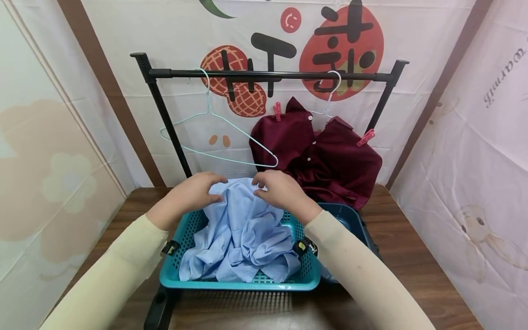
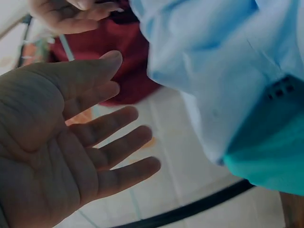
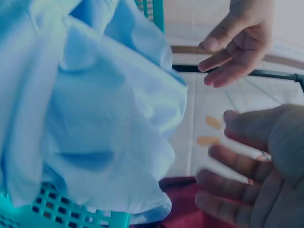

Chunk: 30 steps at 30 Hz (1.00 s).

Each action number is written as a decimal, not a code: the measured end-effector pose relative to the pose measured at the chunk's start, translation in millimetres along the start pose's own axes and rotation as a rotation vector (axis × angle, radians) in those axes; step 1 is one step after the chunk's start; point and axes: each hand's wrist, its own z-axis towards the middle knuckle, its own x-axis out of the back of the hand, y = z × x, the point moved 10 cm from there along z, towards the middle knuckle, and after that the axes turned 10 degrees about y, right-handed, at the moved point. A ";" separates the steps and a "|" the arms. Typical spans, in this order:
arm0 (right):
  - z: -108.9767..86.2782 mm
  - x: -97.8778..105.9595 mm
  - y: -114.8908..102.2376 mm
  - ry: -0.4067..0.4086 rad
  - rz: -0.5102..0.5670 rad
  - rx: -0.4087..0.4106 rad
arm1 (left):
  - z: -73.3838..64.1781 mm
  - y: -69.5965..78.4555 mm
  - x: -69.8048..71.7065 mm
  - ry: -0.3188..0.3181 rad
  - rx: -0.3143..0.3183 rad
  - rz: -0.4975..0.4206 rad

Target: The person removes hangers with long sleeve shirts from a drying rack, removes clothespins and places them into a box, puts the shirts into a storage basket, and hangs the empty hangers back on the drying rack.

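Observation:
A crumpled light blue garment (image 1: 243, 229) lies heaped in a teal plastic basket (image 1: 239, 286), its upper part reaching the far rim. My left hand (image 1: 200, 190) hovers by the heap's far left side, fingers spread and relaxed, as the left wrist view shows of the hand (image 2: 90, 137). On the far right side is my right hand (image 1: 280, 190), loosely bent with an empty palm; in the right wrist view this hand (image 3: 256, 166) is apart from the cloth. A pale mint hanger (image 1: 231, 160) hangs from the black rail (image 1: 255, 74) beyond both hands.
A dark red shirt (image 1: 330, 156) hangs at the right on a white hanger (image 1: 332, 96), with pink clips (image 1: 277, 111) on its shoulders. Behind the teal basket's right side stands a dark blue basket (image 1: 346, 215). The rack's black foot (image 1: 158, 309) sticks out at front left on the wooden table (image 1: 412, 256).

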 end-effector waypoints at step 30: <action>22.2 -19.4 42.2 0.124 0.022 -0.137 | 37.9 -60.8 -29.8 0.011 0.004 -0.027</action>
